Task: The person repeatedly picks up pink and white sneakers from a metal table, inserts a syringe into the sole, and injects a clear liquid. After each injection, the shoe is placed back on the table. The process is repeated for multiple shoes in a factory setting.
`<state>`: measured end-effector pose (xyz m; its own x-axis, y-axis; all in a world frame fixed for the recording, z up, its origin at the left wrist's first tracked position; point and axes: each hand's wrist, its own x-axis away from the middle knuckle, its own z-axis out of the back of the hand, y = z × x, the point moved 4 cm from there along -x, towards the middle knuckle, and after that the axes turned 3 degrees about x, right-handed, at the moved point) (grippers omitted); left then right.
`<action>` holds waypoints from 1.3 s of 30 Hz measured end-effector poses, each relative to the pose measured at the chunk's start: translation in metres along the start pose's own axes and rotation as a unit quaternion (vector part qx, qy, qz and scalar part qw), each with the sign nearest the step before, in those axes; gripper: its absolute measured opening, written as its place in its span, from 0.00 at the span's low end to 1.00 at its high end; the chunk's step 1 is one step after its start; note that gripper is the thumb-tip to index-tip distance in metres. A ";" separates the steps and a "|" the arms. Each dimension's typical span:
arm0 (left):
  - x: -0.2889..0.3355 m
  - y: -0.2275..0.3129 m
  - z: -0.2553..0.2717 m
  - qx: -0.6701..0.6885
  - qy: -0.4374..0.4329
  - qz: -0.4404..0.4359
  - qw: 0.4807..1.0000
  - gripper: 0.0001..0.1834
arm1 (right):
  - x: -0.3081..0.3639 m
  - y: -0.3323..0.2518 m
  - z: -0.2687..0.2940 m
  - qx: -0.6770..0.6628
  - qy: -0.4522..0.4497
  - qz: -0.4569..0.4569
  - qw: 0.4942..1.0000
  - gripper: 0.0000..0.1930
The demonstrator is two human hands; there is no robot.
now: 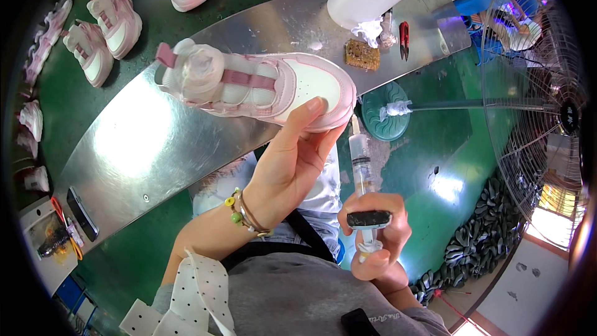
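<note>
The floor (454, 162) is coloured glossy green, and light is mirrored in it at the right. A sheet-metal desk (205, 143) is stretched from near left to far right, its left part whitened by glare. At the right, a wire-caged pedestal fan (497, 105) is backed by brightly lit openings (561, 205).

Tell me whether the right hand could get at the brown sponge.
Probably not right away: the right hand is holding a syringe, though nothing seems to cover the brown sponge.
</note>
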<state>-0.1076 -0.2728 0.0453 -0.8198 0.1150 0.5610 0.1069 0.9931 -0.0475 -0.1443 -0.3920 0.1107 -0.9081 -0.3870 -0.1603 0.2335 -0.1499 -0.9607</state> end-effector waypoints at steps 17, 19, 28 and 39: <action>0.093 0.153 0.103 -0.172 -0.029 -0.081 0.981 0.39 | -0.026 0.010 -0.039 0.062 0.161 0.078 0.982 0.21; 0.137 0.227 0.127 -0.235 -0.017 -0.186 0.954 0.40 | -0.031 0.006 -0.060 0.084 0.118 0.076 0.986 0.21; 0.194 0.629 0.134 -0.153 0.128 -0.625 0.755 0.20 | -0.063 0.038 -0.105 -0.054 0.071 -0.003 0.996 0.29; 0.026 0.428 -0.061 -0.511 -0.126 -0.321 0.787 0.19 | -0.089 0.096 -0.076 -0.032 0.147 -0.084 0.985 0.16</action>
<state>-0.0486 0.1537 0.0895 -0.9611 -0.2760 0.0108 -0.0834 0.3272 0.9413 -0.0676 -0.3028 0.0159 -0.9957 -0.0799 -0.0472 0.0573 -0.1290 -0.9900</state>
